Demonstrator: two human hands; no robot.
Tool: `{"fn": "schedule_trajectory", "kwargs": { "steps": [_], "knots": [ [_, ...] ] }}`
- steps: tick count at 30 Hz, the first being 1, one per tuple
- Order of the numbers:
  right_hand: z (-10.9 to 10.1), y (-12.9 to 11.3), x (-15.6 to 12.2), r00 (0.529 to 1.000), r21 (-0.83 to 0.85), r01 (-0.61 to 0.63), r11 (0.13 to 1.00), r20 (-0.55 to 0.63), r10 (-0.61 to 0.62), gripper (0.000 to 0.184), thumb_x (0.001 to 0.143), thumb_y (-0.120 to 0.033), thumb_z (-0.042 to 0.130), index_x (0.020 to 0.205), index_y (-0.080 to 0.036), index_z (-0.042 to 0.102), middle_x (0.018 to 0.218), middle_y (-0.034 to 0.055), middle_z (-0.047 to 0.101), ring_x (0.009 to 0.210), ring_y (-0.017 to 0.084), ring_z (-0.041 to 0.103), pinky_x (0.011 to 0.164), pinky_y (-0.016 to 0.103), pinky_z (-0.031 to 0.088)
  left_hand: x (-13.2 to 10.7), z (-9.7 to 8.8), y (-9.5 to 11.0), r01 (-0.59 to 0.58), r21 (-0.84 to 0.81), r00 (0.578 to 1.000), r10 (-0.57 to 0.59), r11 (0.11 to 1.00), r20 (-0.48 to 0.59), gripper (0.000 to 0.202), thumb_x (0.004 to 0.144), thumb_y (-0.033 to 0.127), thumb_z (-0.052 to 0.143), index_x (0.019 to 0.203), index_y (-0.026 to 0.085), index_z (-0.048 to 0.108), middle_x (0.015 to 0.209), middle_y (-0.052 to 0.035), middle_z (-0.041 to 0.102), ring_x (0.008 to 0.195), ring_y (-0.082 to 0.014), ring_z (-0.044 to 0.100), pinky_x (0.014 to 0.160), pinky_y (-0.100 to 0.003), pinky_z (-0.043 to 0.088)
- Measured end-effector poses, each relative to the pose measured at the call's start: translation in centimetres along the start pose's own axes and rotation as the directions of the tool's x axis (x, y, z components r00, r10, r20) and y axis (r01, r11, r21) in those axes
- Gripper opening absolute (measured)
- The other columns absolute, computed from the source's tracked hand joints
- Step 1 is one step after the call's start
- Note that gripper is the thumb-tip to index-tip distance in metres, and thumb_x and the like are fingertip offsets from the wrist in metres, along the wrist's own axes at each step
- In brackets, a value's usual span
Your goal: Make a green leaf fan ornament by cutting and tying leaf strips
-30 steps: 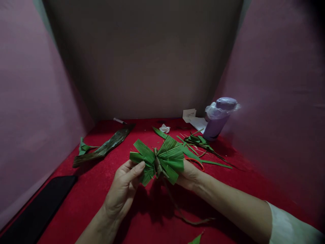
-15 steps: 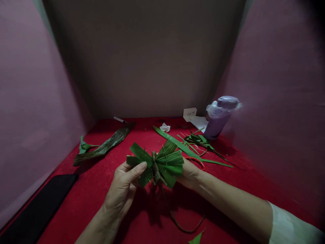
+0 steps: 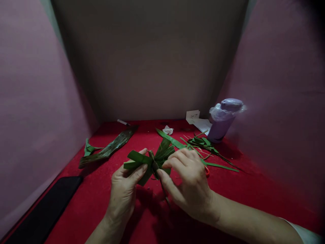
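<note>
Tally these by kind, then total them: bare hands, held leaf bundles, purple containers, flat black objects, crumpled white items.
Bare hands: 2 (left hand, right hand)
Held leaf bundle: 1
Purple container: 1
Flat black object: 1
Crumpled white item: 1
Total: 6

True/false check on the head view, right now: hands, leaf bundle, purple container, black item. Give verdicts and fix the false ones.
1. The left hand grips the green leaf bundle. True.
2. The right hand is well away from the green leaf bundle. False: its fingers are at the bundle.
3. Clear plastic surrounds the purple container near its top. True.
4. The purple container stands far left. False: it stands at the right.
5. A flat black item lies at the left. True.
</note>
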State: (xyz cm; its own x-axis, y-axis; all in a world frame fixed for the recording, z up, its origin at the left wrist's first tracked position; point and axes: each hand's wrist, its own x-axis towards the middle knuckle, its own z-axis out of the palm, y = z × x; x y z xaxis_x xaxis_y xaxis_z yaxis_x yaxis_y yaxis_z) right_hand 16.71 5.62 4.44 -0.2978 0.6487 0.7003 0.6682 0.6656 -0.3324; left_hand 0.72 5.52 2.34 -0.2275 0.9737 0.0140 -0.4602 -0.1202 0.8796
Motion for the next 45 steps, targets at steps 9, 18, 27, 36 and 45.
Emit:
{"fn": "schedule_trajectory", "kwargs": {
  "steps": [9, 18, 27, 36, 45],
  "knots": [
    [1.3, 0.6, -0.2, 0.995, 0.038, -0.091, 0.995, 0.046, 0.089, 0.013, 0.08, -0.027, 0.058, 0.072, -0.019, 0.053, 0.075, 0.0004, 0.058, 0.076, 0.018, 0.045, 0.071, 0.034, 0.03, 0.1, 0.1, -0.3, -0.021, -0.021, 1.0, 0.021, 1.0, 0.017, 0.028, 0.058, 0.014, 0.077, 0.085, 0.02, 0.073, 0.087, -0.0031, 0.075, 0.083, -0.016, 0.067, 0.078, -0.024, 0.052],
    [1.4, 0.3, -0.4, 0.995, 0.09, -0.097, 0.991, -0.026, 0.1, 0.012, 0.076, -0.021, 0.06, 0.067, -0.019, 0.052, 0.07, -0.0005, 0.057, 0.071, 0.017, 0.046, 0.068, 0.032, 0.029, -0.2, 0.4, 0.0, 0.044, -0.064, 0.999, -0.045, 0.997, -0.003, 0.029, 0.055, 0.011, 0.078, 0.083, 0.019, 0.073, 0.083, -0.0033, 0.075, 0.079, -0.0138, 0.067, 0.073, -0.019, 0.052],
    [2.0, 0.4, -0.7, 0.992, 0.1, -0.095, 0.99, -0.07, 0.102, 0.013, 0.076, -0.019, 0.06, 0.067, -0.019, 0.051, 0.068, -0.0014, 0.057, 0.069, 0.015, 0.045, 0.068, 0.032, 0.029, -0.1, 0.3, -0.2, 0.049, -0.047, 0.999, -0.048, 0.998, 0.024, 0.023, 0.059, 0.012, 0.076, 0.081, 0.016, 0.072, 0.082, -0.0026, 0.074, 0.078, -0.013, 0.066, 0.074, -0.02, 0.051],
    [2.1, 0.1, -0.7, 0.994, 0.073, -0.073, 0.995, -0.078, 0.079, 0.014, 0.076, -0.019, 0.058, 0.067, -0.018, 0.049, 0.065, -0.0018, 0.055, 0.067, 0.015, 0.045, 0.067, 0.032, 0.028, 0.2, 0.1, -0.1, 0.09, -0.067, 0.995, -0.087, 0.994, 0.048, 0.021, 0.062, 0.015, 0.075, 0.082, 0.016, 0.07, 0.083, -0.0032, 0.073, 0.075, -0.0133, 0.066, 0.071, -0.021, 0.052],
    [2.5, -0.2, -0.9, 0.997, 0.042, -0.044, 0.998, -0.059, 0.047, 0.011, 0.08, -0.022, 0.056, 0.07, -0.018, 0.052, 0.069, 0.0003, 0.057, 0.07, 0.017, 0.046, 0.069, 0.034, 0.029, 0.1, 0.0, 0.1, 0.09, -0.069, 0.994, -0.085, 0.994, 0.067, 0.016, 0.067, 0.014, 0.07, 0.081, 0.015, 0.064, 0.078, 0.0003, 0.067, 0.069, -0.0095, 0.06, 0.066, -0.02, 0.049]
  ]
}}
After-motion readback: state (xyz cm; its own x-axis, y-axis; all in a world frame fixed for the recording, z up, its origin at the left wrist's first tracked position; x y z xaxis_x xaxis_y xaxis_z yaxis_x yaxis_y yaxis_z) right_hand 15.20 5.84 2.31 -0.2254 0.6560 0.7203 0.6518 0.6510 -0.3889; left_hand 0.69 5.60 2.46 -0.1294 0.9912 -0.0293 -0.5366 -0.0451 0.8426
